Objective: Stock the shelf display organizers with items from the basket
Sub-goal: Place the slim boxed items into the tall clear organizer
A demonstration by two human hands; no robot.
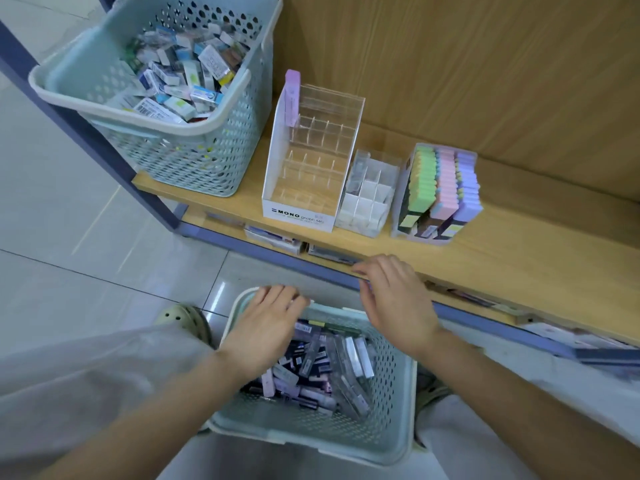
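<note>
Plastic, slim and light, the slim cases [332,362] lie heaped in the pale green basket [398,396] on the floor below the shelf [519,244]. They look stiff but slick, so I judge you should pinch one across its long edges. Your left hand [266,327] reaches palm down over the basket's far rim, fingers straight, holding nothing. Your right hand [394,299] hovers near the shelf edge, fingers loosely spread, empty.
</note>
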